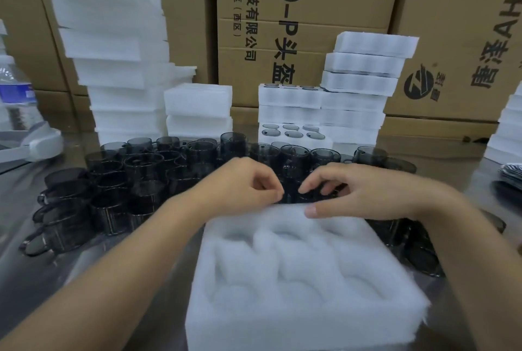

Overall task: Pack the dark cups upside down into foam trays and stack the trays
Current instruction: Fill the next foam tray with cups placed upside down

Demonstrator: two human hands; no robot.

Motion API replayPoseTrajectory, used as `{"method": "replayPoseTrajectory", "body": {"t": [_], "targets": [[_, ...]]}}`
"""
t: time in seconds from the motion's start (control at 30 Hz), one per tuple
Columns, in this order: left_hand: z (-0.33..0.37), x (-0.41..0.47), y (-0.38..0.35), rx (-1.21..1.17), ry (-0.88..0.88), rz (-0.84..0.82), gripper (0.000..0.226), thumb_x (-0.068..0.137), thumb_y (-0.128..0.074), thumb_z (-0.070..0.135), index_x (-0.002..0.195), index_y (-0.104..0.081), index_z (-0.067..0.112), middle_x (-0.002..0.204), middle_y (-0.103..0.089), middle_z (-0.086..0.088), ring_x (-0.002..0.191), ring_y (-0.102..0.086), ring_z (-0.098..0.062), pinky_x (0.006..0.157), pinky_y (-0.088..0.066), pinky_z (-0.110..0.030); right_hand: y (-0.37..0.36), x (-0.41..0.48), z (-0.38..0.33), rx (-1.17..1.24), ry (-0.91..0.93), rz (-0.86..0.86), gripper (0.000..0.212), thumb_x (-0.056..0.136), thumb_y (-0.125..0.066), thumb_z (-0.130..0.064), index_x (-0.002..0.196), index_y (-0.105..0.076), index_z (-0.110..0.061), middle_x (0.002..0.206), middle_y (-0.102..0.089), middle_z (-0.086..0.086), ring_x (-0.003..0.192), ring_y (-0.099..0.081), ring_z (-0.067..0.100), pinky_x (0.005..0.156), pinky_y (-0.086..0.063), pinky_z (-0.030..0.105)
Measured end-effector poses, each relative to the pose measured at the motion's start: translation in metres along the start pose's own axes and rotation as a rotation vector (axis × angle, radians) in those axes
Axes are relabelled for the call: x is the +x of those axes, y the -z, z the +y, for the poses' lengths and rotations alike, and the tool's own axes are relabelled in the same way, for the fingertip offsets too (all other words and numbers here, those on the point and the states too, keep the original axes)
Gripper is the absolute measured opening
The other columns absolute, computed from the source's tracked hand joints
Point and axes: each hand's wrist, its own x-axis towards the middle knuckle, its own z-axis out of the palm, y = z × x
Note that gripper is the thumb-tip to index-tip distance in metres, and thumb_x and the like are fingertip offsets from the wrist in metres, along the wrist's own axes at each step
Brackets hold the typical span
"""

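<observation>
The dark cups [147, 169] crowd the desk [42, 280] in a loose mass beyond and on both sides of an empty foam tray [282, 331], some upright and some tipped on their sides. They look like thin-walled, smoky, see-through pieces, so they are probably light and stiff, with smooth walls that could slip and rims that could chip or scuff when knocked together. The safest hold would be around the wall, fingers opposite the thumb, turning the cup so its mouth goes down into a pocket. The tray is soft white foam, very light and easily dented. Once loaded it would be better lifted from two opposite edges.

The left hand [248, 184] and the right hand [364, 189] both sit at the tray's far edge with fingers curled in among the nearest cups, and the right thumb lies on the foam. Motion blur hides whether either hand actually grips a cup.

The cups number several dozen, too many and too overlapped to count exactly. One empty tray lies in front; it seems to have six pockets, though blur makes this uncertain. Behind stand a tall stack of empty foam [113, 48], a short stack of two [197, 110], a packed stack [291, 102] whose lowest visible tray shows six cup bases, and a higher packed stack [361, 82] of about six trays.
</observation>
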Motion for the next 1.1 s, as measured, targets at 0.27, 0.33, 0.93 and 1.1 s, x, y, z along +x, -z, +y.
{"method": "replayPoseTrajectory", "body": {"t": [0.27,0.33,0.93,1.1], "targets": [[-0.007,-0.011,0.013,-0.124,-0.041,0.037,0.017,0.081,-0.073,0.021,0.08,-0.074,0.037,0.088,-0.074,0.009,0.08,-0.067,-0.004,0.077,-0.054,-0.024,-0.036,0.013,0.014,0.137,0.104,0.118,0.022,0.08,-0.07,-0.045,0.101,-0.063,-0.046,0.107,-0.064,-0.026,0.101,-0.055,-0.013,0.092,-0.045,0.017],[-0.009,-0.015,0.014,-0.132,-0.027,-0.074,0.014,0.079,-0.076,0.023,0.083,-0.075,0.037,0.088,-0.074,0.01,0.08,-0.067,-0.003,0.076,-0.053,-0.023,-0.041,0.015,0.012,0.133,0.134,0.119,0.02,0.082,-0.07,-0.041,0.1,-0.063,-0.046,0.106,-0.063,-0.028,0.1,-0.055,-0.013,0.089,-0.044,0.014],[-0.018,-0.019,0.012,0.437,0.355,0.227,0.017,0.083,-0.063,0.03,0.067,-0.067,0.033,0.072,-0.066,0.016,0.075,-0.062,-0.01,0.059,-0.042,-0.026,-0.036,0.015,0.033,0.163,0.021,0.116,0.031,0.08,-0.059,-0.014,0.076,-0.067,-0.043,0.066,-0.057,-0.027,0.048,-0.043,0.0,0.05,-0.038,0.014],[-0.014,-0.021,0.023,0.416,0.407,0.079,0.012,0.084,-0.067,0.04,0.075,-0.073,0.034,0.08,-0.068,0.018,0.078,-0.061,-0.008,0.062,-0.047,-0.028,-0.034,0.014,0.034,0.155,0.024,0.072,0.031,0.082,-0.058,-0.015,0.08,-0.067,-0.044,0.087,-0.061,-0.016,0.054,-0.047,0.004,0.054,-0.041,0.017]]}}
